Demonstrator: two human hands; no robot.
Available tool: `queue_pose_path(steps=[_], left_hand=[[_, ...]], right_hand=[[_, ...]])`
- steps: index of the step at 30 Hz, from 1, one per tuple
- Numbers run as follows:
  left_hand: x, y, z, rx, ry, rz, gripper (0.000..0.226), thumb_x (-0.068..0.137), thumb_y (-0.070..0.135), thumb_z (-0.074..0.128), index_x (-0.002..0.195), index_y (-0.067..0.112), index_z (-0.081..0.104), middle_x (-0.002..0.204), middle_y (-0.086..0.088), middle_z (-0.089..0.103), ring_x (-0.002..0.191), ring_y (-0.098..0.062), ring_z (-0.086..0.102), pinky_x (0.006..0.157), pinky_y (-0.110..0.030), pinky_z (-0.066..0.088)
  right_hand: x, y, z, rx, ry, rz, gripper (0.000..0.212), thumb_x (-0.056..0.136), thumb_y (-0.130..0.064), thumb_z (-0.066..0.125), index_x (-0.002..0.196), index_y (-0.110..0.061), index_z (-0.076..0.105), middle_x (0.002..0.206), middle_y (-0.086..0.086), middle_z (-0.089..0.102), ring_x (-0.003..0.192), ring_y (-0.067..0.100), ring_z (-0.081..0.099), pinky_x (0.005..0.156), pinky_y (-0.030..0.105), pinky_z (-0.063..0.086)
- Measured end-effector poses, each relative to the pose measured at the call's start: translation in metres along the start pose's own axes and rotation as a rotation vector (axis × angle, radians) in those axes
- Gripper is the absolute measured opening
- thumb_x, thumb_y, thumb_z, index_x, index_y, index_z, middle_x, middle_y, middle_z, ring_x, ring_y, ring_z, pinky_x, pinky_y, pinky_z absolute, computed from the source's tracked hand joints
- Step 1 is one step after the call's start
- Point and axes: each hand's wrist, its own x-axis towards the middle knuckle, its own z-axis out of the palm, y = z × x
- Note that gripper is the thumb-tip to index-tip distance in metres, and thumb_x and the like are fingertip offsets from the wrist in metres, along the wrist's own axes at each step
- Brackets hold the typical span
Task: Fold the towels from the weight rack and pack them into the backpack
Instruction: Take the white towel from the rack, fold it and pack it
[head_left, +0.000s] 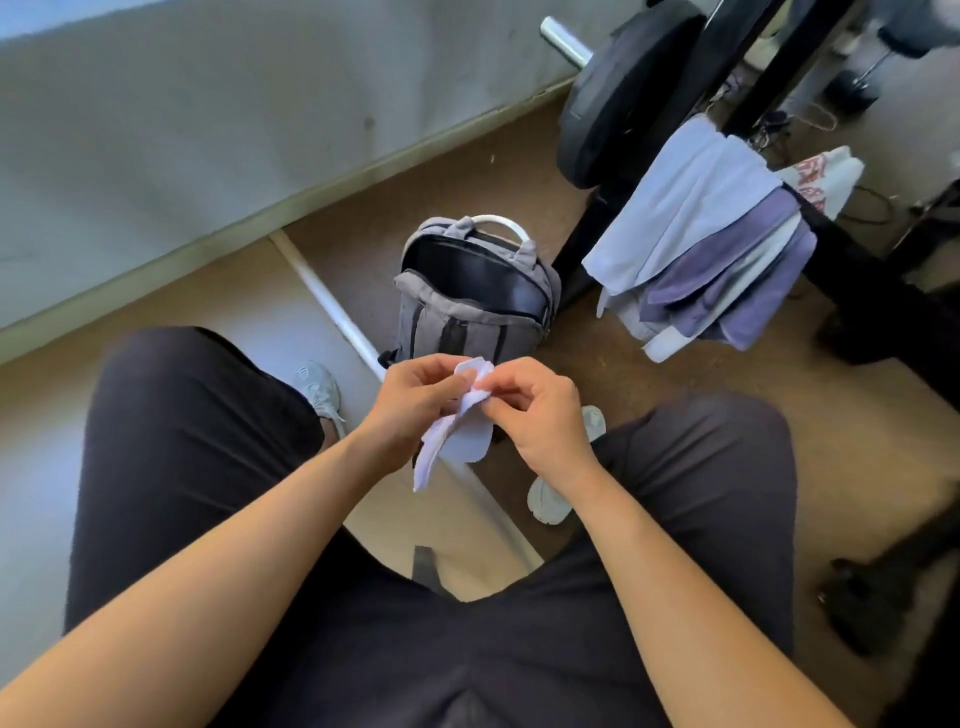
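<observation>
The person's fingers are covering the top edge of the small pale lilac towel (457, 439), so how many layers are lying between them is hard to make out. Both hands are gripping it. The left hand (415, 410) is pinching the cloth from one side, and the right hand (540, 415) is pinching it from the other, with the knuckles of the two hands nearly meeting. The rest of the towel is hanging down crumpled between the person's knees, above the floor (441, 176). The hands are hiding the lower front of the grey backpack (467, 306), which is standing upright on the floor just beyond them. Its main compartment is gaping open at the top. The inside is showing only dark lining and shadow, so whether anything is lying in it cannot be told. To the right of the backpack, more towels (701, 244) in pale blue, purple and white are hanging over a bar of the black weight rack (852, 260). They are overlapping so much that their number is unclear. The frame's top and right edges are cutting off the rack, and the rack's posts are partly hiding a black weight plate (613, 104). Behind the towels, a white bag with red print (826, 176) is peeking out, its lettering unreadable.
</observation>
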Motion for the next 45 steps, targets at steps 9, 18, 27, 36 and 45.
queue_pose_path(steps=[9, 18, 27, 36, 45], left_hand=[[-0.005, 0.015, -0.005, 0.124, 0.041, 0.117, 0.022, 0.099, 0.023, 0.068, 0.116, 0.015, 0.079, 0.105, -0.002, 0.080, 0.099, -0.019, 0.075, 0.088, -0.035, 0.059], [-0.009, 0.023, -0.016, 0.269, -0.170, 0.184, 0.021, 0.102, 0.013, 0.063, 0.118, 0.012, 0.076, 0.109, -0.005, 0.079, 0.106, -0.021, 0.074, 0.094, -0.032, 0.058], [-0.009, 0.024, -0.017, 0.257, -0.154, 0.240, 0.009, 0.097, 0.007, 0.068, 0.105, 0.008, 0.073, 0.096, -0.013, 0.077, 0.089, -0.026, 0.072, 0.083, -0.041, 0.059], [-0.005, 0.011, -0.020, 0.522, -0.185, 0.300, 0.010, 0.097, 0.003, 0.065, 0.095, 0.013, 0.069, 0.089, -0.003, 0.074, 0.085, -0.023, 0.073, 0.077, -0.042, 0.062], [0.003, -0.015, -0.018, 0.934, -0.327, 0.192, 0.016, 0.097, 0.019, 0.061, 0.099, 0.021, 0.076, 0.099, 0.002, 0.067, 0.093, -0.016, 0.061, 0.085, -0.034, 0.049]], right_hand=[[0.014, -0.011, -0.018, -0.300, -0.124, 0.021, 0.009, 0.094, -0.028, 0.069, 0.101, -0.023, 0.072, 0.094, -0.012, 0.069, 0.088, 0.005, 0.064, 0.070, 0.006, 0.049], [0.009, -0.008, -0.001, -0.196, -0.109, -0.086, 0.006, 0.091, -0.017, 0.074, 0.091, -0.021, 0.070, 0.090, -0.010, 0.062, 0.083, 0.002, 0.060, 0.070, 0.012, 0.049], [0.008, -0.005, -0.001, -0.079, -0.163, 0.067, 0.028, 0.098, -0.024, 0.065, 0.125, -0.024, 0.063, 0.097, -0.018, 0.064, 0.073, 0.002, 0.061, 0.064, 0.012, 0.048], [0.009, 0.000, -0.008, -0.182, -0.089, 0.001, 0.010, 0.099, -0.026, 0.063, 0.103, -0.018, 0.067, 0.086, -0.010, 0.064, 0.083, 0.001, 0.060, 0.068, 0.007, 0.047], [0.005, 0.003, -0.027, -0.194, -0.026, -0.079, 0.011, 0.102, -0.021, 0.057, 0.110, -0.017, 0.064, 0.093, -0.002, 0.066, 0.091, 0.005, 0.061, 0.073, 0.014, 0.050]])
